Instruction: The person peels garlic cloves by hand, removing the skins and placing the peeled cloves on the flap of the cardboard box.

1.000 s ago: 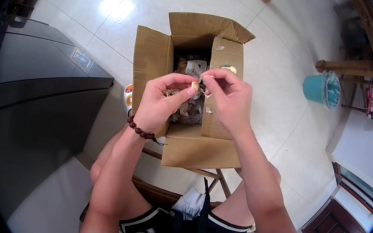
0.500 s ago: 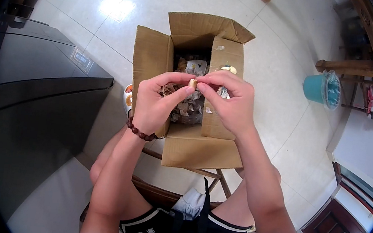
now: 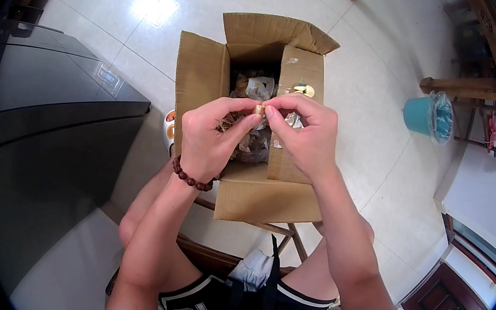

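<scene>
Pinched between fingertips of both hands is a small tan-brown piece [image 3: 258,110], which looks like a garlic clove in its skin. My left hand [image 3: 209,129], with a brown bead bracelet at the wrist, holds it from the left by thumb and forefinger. From the right, the thumb and forefinger of my right hand [image 3: 307,131] close on its other end. Both hands are above an open cardboard box [image 3: 203,67], partly hiding its inside. Papery scraps [image 3: 252,146] and other crumpled waste lie in the box. Several cream-coloured pieces [image 3: 306,90] rest on its right flap.
A black glossy cabinet-like unit [image 3: 69,110] stands on the left. On the tiled floor to the right is a teal bin [image 3: 419,116] with a clear liner, near wooden furniture [image 3: 476,89]. An orange-and-white object [image 3: 170,126] shows beside the box's left side.
Both hands stay together over the box. The held piece has shifted slightly between the fingertips, and the left wrist has turned a little.
</scene>
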Demonstrator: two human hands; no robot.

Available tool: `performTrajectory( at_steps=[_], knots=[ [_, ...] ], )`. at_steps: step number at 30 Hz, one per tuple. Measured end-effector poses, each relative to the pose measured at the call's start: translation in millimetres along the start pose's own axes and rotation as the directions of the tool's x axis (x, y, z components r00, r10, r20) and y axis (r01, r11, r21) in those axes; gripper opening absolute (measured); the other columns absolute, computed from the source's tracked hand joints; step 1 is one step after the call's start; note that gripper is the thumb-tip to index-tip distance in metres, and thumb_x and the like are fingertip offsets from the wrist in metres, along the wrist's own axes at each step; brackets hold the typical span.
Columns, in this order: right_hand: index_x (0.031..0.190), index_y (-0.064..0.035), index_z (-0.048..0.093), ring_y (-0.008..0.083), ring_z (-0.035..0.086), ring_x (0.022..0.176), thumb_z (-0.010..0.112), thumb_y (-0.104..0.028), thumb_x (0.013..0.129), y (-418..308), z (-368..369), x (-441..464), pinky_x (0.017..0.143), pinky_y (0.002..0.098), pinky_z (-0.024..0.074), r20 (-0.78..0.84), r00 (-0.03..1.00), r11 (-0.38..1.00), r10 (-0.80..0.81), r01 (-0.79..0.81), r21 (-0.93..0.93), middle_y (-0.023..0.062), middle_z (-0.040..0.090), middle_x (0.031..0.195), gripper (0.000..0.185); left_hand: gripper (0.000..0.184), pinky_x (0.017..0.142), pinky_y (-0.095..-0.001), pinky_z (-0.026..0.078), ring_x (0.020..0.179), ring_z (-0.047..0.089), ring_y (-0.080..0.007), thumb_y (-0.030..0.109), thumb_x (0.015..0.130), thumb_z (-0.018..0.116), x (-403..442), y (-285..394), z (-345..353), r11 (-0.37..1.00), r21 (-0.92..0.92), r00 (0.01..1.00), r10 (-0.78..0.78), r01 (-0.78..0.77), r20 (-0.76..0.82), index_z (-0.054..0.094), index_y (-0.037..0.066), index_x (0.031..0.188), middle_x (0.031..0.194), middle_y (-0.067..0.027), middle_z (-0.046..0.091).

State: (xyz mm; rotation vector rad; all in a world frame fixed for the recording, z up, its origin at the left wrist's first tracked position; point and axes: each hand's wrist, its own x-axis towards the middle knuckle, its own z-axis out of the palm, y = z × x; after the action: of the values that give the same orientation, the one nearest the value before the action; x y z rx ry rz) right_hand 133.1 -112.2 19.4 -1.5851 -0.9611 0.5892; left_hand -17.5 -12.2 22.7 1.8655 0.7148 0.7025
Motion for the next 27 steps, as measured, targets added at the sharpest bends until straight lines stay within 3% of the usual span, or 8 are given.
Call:
performTrajectory(
  at_steps=[3,8,17,19,20,22,23,27],
  knots=[
    [0.095,0.0007,0.078,0.0107,0.071,0.073,0.076,-0.003,0.086,-1.4,0.0,0.8,0.065,0.0247,0.0563,0.023,0.999,0.999,-0.034,0.033,0.009,0.0067,0.077,0.085,0.010,0.017,0.075,-0.0306,0.059,0.083,0.075,-0.0211,0.003,0.085,0.081,0.5,-0.7,-0.1,1.000,0.018,1.000,0.010,-0.010,-0.020,0.076,0.001,0.101,0.094,-0.0117,0.077],
    [0.093,0.0018,0.078,0.0106,0.071,0.069,0.076,-0.003,0.085,-5.7,1.2,-1.1,0.065,0.0249,0.0563,0.060,0.987,0.983,0.149,-0.155,0.098,0.0069,0.077,0.084,0.010,0.017,0.073,-0.0315,0.058,0.082,0.074,-0.0226,0.003,0.084,0.081,-0.3,-3.4,-0.1,0.988,0.117,0.995,0.099,-0.097,-0.012,0.076,0.001,0.099,0.092,-0.0118,0.076],
    [0.094,0.0023,0.077,0.0113,0.071,0.068,0.074,-0.002,0.086,-0.7,2.3,-1.4,0.064,0.0250,0.0562,0.000,0.997,0.997,0.073,-0.073,0.032,0.0070,0.076,0.081,0.009,0.016,0.073,-0.0314,0.058,0.082,0.074,-0.0224,0.003,0.086,0.080,-1.3,-3.9,3.7,0.988,0.119,0.995,0.103,-0.101,-0.009,0.076,0.002,0.102,0.093,-0.0120,0.076],
    [0.097,0.0018,0.077,0.0113,0.071,0.070,0.075,-0.002,0.086,2.2,3.5,-1.2,0.065,0.0250,0.0561,-0.005,0.997,0.996,0.080,-0.079,0.029,0.0069,0.076,0.083,0.011,0.018,0.074,-0.0290,0.056,0.083,0.072,-0.0182,0.007,0.093,0.075,-1.8,-9.1,8.5,0.998,-0.068,1.000,0.000,-0.003,-0.030,0.076,0.001,0.109,0.093,-0.0114,0.075],
    [0.099,0.0014,0.077,0.0114,0.070,0.071,0.075,-0.002,0.086,3.2,3.9,-1.1,0.066,0.0249,0.0560,-0.011,0.996,0.996,0.086,-0.086,0.025,0.0069,0.076,0.085,0.014,0.018,0.074,-0.0290,0.056,0.083,0.072,-0.0182,0.007,0.093,0.075,-2.2,-8.8,8.1,0.998,-0.068,1.000,0.000,-0.002,-0.030,0.076,0.001,0.109,0.093,-0.0114,0.075],
    [0.103,0.0005,0.077,0.0114,0.070,0.073,0.076,-0.002,0.086,2.5,4.3,-0.7,0.067,0.0249,0.0557,0.010,0.997,0.995,0.074,-0.074,0.063,0.0068,0.076,0.088,0.017,0.022,0.076,-0.0269,0.054,0.086,0.069,-0.0134,0.012,0.099,0.069,-3.9,-8.1,6.8,0.946,-0.234,0.975,-0.215,0.223,0.058,0.075,-0.001,0.116,0.092,-0.0068,0.075],
    [0.106,-0.0004,0.077,0.0115,0.069,0.075,0.077,-0.001,0.086,2.2,4.5,-0.4,0.068,0.0248,0.0553,0.030,0.998,0.993,0.061,-0.063,0.100,0.0068,0.076,0.090,0.021,0.022,0.076,-0.0269,0.054,0.086,0.069,-0.0134,0.012,0.099,0.069,-4.5,-8.9,6.4,0.946,-0.234,0.975,-0.215,0.223,0.058,0.075,-0.001,0.116,0.092,-0.0068,0.075],
    [0.111,-0.0020,0.077,0.0117,0.068,0.076,0.079,-0.001,0.084,4.0,2.0,0.7,0.069,0.0250,0.0544,0.083,0.996,0.994,-0.030,0.021,0.107,0.0066,0.075,0.093,0.026,0.026,0.059,-0.0209,0.043,0.069,0.055,-0.0041,0.016,0.103,0.066,-4.4,-8.3,-1.4,0.734,-0.499,0.887,-0.403,0.460,0.225,0.073,-0.003,0.119,0.084,0.0020,0.067]
  ],
)
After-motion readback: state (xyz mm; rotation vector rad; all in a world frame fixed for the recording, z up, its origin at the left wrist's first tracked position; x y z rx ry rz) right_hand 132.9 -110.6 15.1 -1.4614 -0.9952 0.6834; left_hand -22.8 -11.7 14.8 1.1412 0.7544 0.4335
